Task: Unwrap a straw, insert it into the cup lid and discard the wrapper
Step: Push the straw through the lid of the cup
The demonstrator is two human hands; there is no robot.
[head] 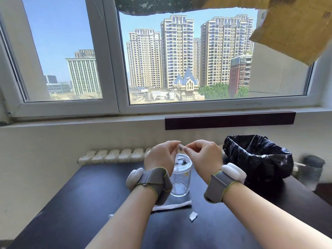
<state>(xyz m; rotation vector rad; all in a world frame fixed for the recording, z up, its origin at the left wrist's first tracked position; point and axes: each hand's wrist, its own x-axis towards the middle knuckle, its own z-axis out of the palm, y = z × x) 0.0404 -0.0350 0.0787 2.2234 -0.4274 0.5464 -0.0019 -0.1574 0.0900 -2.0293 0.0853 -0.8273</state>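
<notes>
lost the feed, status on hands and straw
Left hand and right hand pinching wrapped straw above cup. Bin right, nothing blocking.

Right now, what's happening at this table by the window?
A person is holding a wrapped straw up over a clear lidded cup, with the left hand and right hand each pinching its top end, apparently tearing the paper. The straw is not yet in the lid. A torn paper scrap and a crumpled white strip lie on the dark table. A bin with a black liner stands to the right.
</notes>
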